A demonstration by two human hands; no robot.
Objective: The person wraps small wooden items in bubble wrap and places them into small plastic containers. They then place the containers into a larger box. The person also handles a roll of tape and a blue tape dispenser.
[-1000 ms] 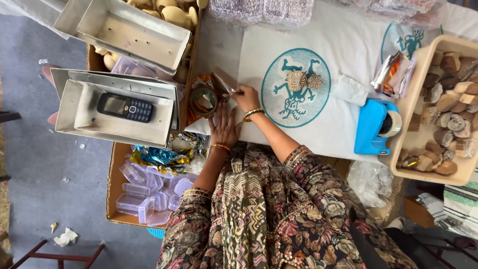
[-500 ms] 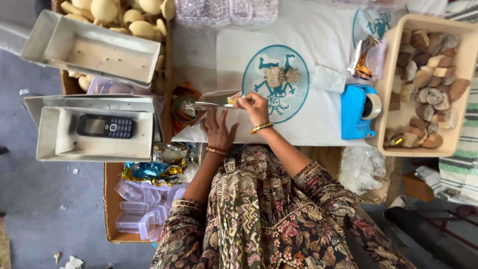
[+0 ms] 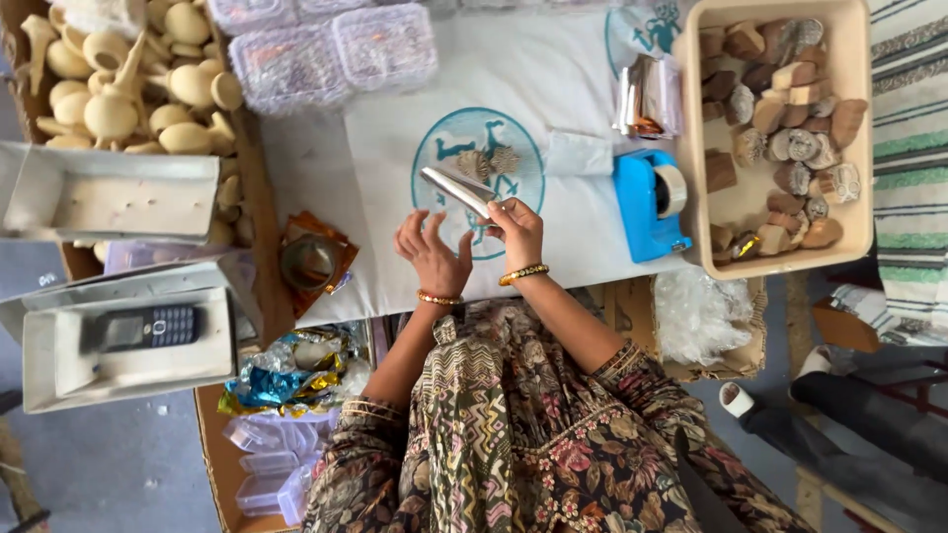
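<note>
Bench [image 3: 316, 178]: covered with a white cloth printed with a teal round emblem [image 3: 444, 148]; person seated at its near edge.
Tray [image 3: 780, 227]: beige plastic, on the person's right side of the bench, filled with carved wooden blocks [image 3: 790, 99].
Metal boxes [image 3: 109, 192]: open, on the person's left; the nearer one holds a dark keypad phone [image 3: 143, 327].
Cardboard box [image 3: 128, 94]: far left, heaped with pale wooden turned pieces.
Clear lidded containers [image 3: 326, 44]: at the far edge of the bench, side by side.
Tape dispenser [image 3: 647, 202]: blue, just beside the tray.
Tape roll [image 3: 309, 262]: lies on an orange wrapper left of the hands.
Right hand [image 3: 518, 225]: fingers [image 3: 499, 205] pinched on the near end of a silver foil piece [image 3: 454, 190], held tilted above the emblem.
Left hand [image 3: 432, 252]: fingers spread and loose, holding nothing, just beside the foil, not touching it.
Two carved stamps [image 3: 489, 161]: on the emblem, just beyond the foil.
</note>
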